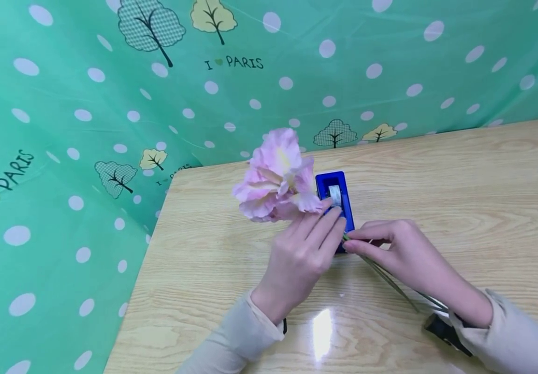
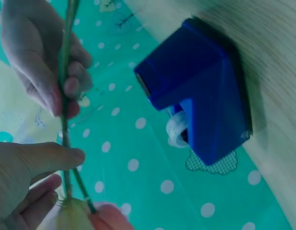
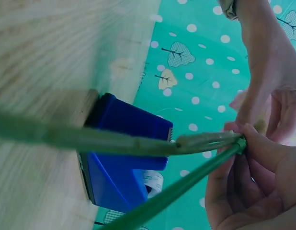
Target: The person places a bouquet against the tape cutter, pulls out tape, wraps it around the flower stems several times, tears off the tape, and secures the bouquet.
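Pink artificial flowers (image 1: 280, 179) with ruffled petals stand at the upper left of my left hand (image 1: 301, 254). That hand grips their green stems close below the blooms; in the left wrist view its thumb (image 2: 52, 158) crosses the stems. Lower down, my right hand (image 1: 400, 244) pinches the stems (image 1: 392, 283) between thumb and fingers, and their loose ends trail toward the right forearm. Two stems spread apart in the right wrist view, one a brighter green stem (image 3: 186, 179). A blue tape dispenser (image 2: 210, 86) stands just beyond the hands, partly hidden by them in the head view.
A roll of clear tape (image 3: 153, 182) sits in the dispenser. The wooden table (image 1: 474, 197) meets a green polka-dot cloth (image 1: 297, 67) at the back and left. Near the right sleeve is a dark object (image 1: 446, 332), partly covered.
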{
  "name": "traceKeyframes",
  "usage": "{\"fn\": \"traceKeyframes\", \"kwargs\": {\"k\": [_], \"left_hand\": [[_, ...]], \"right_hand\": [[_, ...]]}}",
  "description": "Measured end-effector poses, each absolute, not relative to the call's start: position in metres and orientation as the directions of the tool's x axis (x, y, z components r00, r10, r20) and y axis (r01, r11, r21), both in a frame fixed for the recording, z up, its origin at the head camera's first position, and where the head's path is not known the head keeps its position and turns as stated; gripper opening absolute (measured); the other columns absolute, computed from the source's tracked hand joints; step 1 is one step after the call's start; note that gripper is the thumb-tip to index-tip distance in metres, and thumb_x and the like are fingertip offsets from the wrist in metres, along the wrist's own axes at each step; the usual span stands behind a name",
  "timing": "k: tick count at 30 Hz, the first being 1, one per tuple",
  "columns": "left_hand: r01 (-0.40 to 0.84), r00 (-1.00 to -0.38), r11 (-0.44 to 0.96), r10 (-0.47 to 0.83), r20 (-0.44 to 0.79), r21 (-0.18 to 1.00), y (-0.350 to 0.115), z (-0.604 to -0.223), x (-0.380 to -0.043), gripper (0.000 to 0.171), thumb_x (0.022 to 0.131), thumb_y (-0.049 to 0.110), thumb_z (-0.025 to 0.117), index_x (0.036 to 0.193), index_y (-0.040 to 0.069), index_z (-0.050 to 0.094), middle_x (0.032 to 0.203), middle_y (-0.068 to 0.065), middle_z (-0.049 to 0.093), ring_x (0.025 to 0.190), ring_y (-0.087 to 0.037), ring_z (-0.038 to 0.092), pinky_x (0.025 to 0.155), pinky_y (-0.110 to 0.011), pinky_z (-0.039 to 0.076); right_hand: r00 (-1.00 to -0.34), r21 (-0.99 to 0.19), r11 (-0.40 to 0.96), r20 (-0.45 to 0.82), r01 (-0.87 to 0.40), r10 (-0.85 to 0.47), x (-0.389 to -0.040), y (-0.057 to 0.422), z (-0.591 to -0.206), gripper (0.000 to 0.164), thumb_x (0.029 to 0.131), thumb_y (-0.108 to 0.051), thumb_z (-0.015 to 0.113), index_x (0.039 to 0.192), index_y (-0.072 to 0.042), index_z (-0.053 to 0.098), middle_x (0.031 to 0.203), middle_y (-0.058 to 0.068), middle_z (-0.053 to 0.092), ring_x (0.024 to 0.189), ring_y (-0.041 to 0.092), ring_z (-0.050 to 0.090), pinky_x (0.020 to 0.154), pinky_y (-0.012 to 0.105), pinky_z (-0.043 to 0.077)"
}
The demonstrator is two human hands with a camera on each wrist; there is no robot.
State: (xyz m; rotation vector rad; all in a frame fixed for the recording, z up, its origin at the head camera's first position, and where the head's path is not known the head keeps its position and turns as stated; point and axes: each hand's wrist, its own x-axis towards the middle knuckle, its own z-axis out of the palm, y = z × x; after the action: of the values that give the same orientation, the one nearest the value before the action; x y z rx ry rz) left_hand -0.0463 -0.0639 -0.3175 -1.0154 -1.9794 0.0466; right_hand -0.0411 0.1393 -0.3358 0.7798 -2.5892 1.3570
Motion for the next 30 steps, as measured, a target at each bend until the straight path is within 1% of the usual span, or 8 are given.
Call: {"fn": "traceKeyframes", "kwargs": {"k": [4, 7, 11, 14, 17, 21, 26, 30], "left_hand": [[0.714, -0.245, 0.624, 0.647, 0.722, -0.318, -0.062, -0.309, -0.039, 0.02, 0.097, 0.008, 0.06, 0.111, 0.005, 0.074, 0.116, -0.005, 0.073, 0.114, -0.019, 0.066, 0.105, -0.027, 0.046], [0.775, -0.241, 0.594, 0.594, 0.768, -0.216, -0.062, -0.304, -0.032, 0.015, 0.095, 0.009, 0.065, 0.105, 0.006, 0.076, 0.104, -0.003, 0.075, 0.099, -0.016, 0.069, 0.097, -0.023, 0.051], [0.809, -0.393, 0.588, 0.525, 0.755, 0.012, -0.059, -0.305, -0.027, 0.006, 0.091, 0.015, 0.072, 0.091, 0.011, 0.076, 0.085, 0.004, 0.073, 0.078, -0.008, 0.066, 0.078, -0.015, 0.053], [0.757, -0.564, 0.634, 0.508, 0.651, 0.161, -0.055, -0.309, -0.025, 0.012, 0.089, 0.026, 0.075, 0.089, 0.013, 0.076, 0.082, 0.006, 0.073, 0.074, -0.006, 0.066, 0.072, -0.014, 0.053], [0.68, -0.681, 0.699, 0.493, 0.541, 0.22, -0.052, -0.312, -0.023, 0.023, 0.088, 0.037, 0.075, 0.093, 0.015, 0.077, 0.083, 0.007, 0.074, 0.072, -0.006, 0.067, 0.064, -0.019, 0.054], [0.624, -0.752, 0.739, 0.478, 0.454, 0.255, -0.049, -0.316, -0.021, 0.03, 0.087, 0.044, 0.072, 0.094, 0.016, 0.076, 0.079, 0.008, 0.073, 0.065, -0.008, 0.065, 0.055, -0.023, 0.052], [0.609, -0.782, 0.738, 0.496, 0.376, 0.292, -0.039, -0.326, -0.023, 0.031, 0.091, 0.048, 0.066, 0.084, 0.018, 0.074, 0.065, 0.01, 0.065, 0.054, -0.004, 0.055, 0.048, -0.018, 0.043], [0.598, -0.798, 0.715, 0.492, 0.348, 0.362, -0.031, -0.334, -0.027, 0.03, 0.091, 0.044, 0.068, 0.073, 0.02, 0.069, 0.057, 0.013, 0.056, 0.05, 0.002, 0.046, 0.047, -0.013, 0.036]], "right_hand": [[-0.876, -0.766, 0.443, 0.325, -0.465, -0.357, -0.043, 0.14, -0.338, 0.016, 0.088, -0.006, 0.073, 0.097, -0.018, 0.079, 0.093, -0.008, 0.076, 0.084, 0.0, 0.068, 0.069, 0.02, 0.056], [-0.892, -0.796, 0.424, 0.307, -0.432, -0.332, -0.044, 0.14, -0.339, 0.015, 0.088, -0.004, 0.073, 0.098, -0.014, 0.079, 0.094, -0.003, 0.077, 0.082, 0.0, 0.067, 0.069, 0.02, 0.057], [-0.916, -0.843, 0.387, 0.272, -0.374, -0.293, -0.045, 0.141, -0.338, 0.013, 0.089, -0.008, 0.073, 0.1, -0.012, 0.079, 0.095, 0.001, 0.077, 0.082, 0.001, 0.069, 0.067, 0.019, 0.056], [-0.926, -0.869, 0.349, 0.264, -0.349, -0.269, -0.045, 0.142, -0.337, 0.013, 0.088, -0.008, 0.074, 0.099, -0.011, 0.079, 0.095, 0.001, 0.077, 0.08, 0.003, 0.069, 0.065, 0.018, 0.056], [-0.929, -0.883, 0.322, 0.267, -0.342, -0.255, -0.046, 0.142, -0.336, 0.013, 0.087, -0.006, 0.074, 0.099, -0.011, 0.08, 0.094, -0.002, 0.077, 0.079, 0.004, 0.069, 0.065, 0.018, 0.055], [-0.941, -0.897, 0.314, 0.248, -0.312, -0.23, -0.046, 0.142, -0.335, 0.013, 0.087, -0.007, 0.075, 0.099, -0.009, 0.08, 0.093, -0.01, 0.076, 0.081, 0.003, 0.07, 0.065, 0.018, 0.056], [-0.959, -0.917, 0.299, 0.216, -0.263, -0.181, -0.045, 0.143, -0.335, 0.014, 0.087, -0.007, 0.075, 0.101, -0.005, 0.079, 0.095, -0.016, 0.075, 0.084, 0.001, 0.07, 0.067, 0.018, 0.056], [-0.972, -0.923, 0.313, 0.189, -0.224, -0.139, -0.045, 0.144, -0.335, 0.016, 0.088, -0.01, 0.075, 0.103, -0.004, 0.078, 0.096, -0.017, 0.075, 0.086, 0.0, 0.07, 0.069, 0.017, 0.056]]}}
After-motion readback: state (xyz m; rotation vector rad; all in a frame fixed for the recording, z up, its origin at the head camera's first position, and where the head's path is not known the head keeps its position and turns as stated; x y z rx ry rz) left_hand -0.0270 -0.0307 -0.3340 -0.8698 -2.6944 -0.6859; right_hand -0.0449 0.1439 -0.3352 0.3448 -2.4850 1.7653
